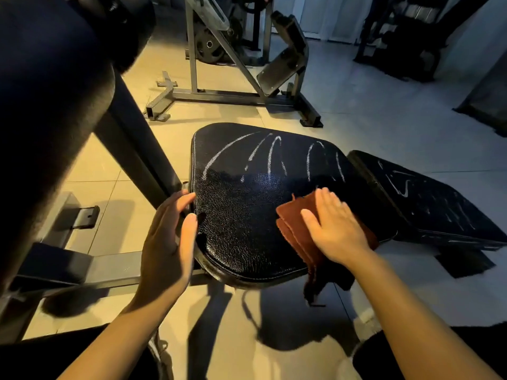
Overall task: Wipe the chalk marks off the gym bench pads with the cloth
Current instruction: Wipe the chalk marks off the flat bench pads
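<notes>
A black leather seat pad (241,215) fills the middle of the view, with white chalk marks (271,157) streaked across its far half. To its right lies a second black pad (428,204), also scratched with chalk. A folded reddish-brown cloth (295,223) lies on the seat pad's right side, one end hanging over the near edge. My right hand (333,229) presses flat on the cloth with straight fingers. My left hand (167,237) rests against the pad's left edge, fingers straight, thumb on the pad's surface.
A thick black upright post (131,138) and a large dark padded roller (46,105) stand at the left. A steel machine frame (233,97) with an angled pad stands behind the bench on the tiled floor. More dark equipment (406,39) sits at the far right.
</notes>
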`<state>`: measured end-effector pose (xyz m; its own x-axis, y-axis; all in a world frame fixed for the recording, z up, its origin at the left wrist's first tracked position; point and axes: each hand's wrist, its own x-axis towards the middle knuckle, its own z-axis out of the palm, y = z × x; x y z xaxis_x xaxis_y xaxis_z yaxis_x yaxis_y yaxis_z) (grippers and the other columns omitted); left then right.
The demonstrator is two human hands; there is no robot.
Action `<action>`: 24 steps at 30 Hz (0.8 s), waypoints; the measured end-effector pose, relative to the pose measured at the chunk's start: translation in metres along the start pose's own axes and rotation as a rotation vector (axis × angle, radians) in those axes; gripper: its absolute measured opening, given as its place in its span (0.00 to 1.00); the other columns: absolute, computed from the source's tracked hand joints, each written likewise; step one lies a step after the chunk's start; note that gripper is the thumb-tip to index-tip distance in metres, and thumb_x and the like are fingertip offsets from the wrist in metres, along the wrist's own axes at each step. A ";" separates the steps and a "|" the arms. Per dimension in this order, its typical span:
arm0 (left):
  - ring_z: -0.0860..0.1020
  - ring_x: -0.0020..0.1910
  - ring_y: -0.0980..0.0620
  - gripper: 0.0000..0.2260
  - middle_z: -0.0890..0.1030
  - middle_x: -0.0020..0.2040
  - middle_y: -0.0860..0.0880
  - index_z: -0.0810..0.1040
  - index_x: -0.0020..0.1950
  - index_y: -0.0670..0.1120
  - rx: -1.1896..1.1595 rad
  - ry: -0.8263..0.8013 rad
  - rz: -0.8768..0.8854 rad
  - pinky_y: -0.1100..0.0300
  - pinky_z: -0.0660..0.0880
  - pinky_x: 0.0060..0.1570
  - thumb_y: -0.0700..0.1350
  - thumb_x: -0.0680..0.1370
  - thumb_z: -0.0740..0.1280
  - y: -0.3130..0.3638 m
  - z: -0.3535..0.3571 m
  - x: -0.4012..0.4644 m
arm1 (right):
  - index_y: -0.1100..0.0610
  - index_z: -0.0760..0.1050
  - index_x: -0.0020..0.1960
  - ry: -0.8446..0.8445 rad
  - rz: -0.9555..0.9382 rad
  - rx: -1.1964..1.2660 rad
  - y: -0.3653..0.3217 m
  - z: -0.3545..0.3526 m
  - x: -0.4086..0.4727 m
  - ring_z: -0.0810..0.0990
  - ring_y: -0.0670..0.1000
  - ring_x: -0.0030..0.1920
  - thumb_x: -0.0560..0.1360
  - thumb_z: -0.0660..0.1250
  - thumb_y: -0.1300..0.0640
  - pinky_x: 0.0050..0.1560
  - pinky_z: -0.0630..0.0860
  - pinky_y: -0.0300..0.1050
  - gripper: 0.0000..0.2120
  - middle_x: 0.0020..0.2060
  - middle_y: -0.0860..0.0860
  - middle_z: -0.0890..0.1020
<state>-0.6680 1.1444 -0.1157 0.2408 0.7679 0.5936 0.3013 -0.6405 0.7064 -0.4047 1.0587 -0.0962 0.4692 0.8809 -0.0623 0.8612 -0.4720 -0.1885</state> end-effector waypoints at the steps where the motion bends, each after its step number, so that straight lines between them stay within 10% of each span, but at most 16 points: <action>1: 0.67 0.63 0.61 0.16 0.75 0.64 0.40 0.73 0.65 0.35 0.005 -0.017 -0.013 0.79 0.59 0.62 0.40 0.80 0.57 0.000 -0.001 0.001 | 0.58 0.43 0.80 0.003 -0.056 -0.004 -0.014 0.002 0.003 0.44 0.51 0.79 0.83 0.46 0.43 0.76 0.40 0.47 0.31 0.79 0.55 0.46; 9: 0.65 0.64 0.67 0.31 0.69 0.66 0.53 0.69 0.70 0.44 0.032 0.031 -0.110 0.83 0.58 0.58 0.66 0.80 0.47 0.007 -0.019 0.005 | 0.60 0.46 0.79 0.044 -0.511 0.052 -0.159 0.017 0.005 0.46 0.54 0.78 0.83 0.50 0.45 0.77 0.41 0.49 0.32 0.79 0.57 0.49; 15: 0.62 0.62 0.79 0.25 0.70 0.66 0.51 0.69 0.69 0.43 0.055 0.021 -0.074 0.83 0.59 0.56 0.59 0.81 0.51 -0.001 -0.019 0.005 | 0.54 0.46 0.80 -0.012 -0.794 0.058 -0.123 0.016 -0.032 0.44 0.47 0.78 0.83 0.51 0.44 0.76 0.36 0.41 0.30 0.79 0.49 0.49; 20: 0.64 0.63 0.76 0.16 0.72 0.65 0.51 0.70 0.68 0.46 0.071 0.013 -0.060 0.80 0.59 0.59 0.44 0.81 0.57 -0.003 -0.013 0.005 | 0.51 0.47 0.80 0.034 -0.465 0.086 -0.078 0.016 -0.015 0.48 0.46 0.78 0.75 0.43 0.32 0.75 0.39 0.40 0.39 0.79 0.48 0.51; 24: 0.62 0.63 0.78 0.16 0.72 0.64 0.51 0.72 0.67 0.41 0.129 -0.047 0.005 0.81 0.58 0.60 0.40 0.79 0.58 -0.005 -0.014 0.000 | 0.58 0.47 0.80 0.029 -0.029 0.015 -0.037 0.005 0.030 0.50 0.52 0.78 0.81 0.51 0.42 0.77 0.46 0.48 0.33 0.79 0.55 0.53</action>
<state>-0.6821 1.1471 -0.1137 0.2842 0.7665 0.5760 0.4153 -0.6399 0.6466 -0.4232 1.1025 -0.0956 0.4497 0.8928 -0.0278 0.8716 -0.4454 -0.2049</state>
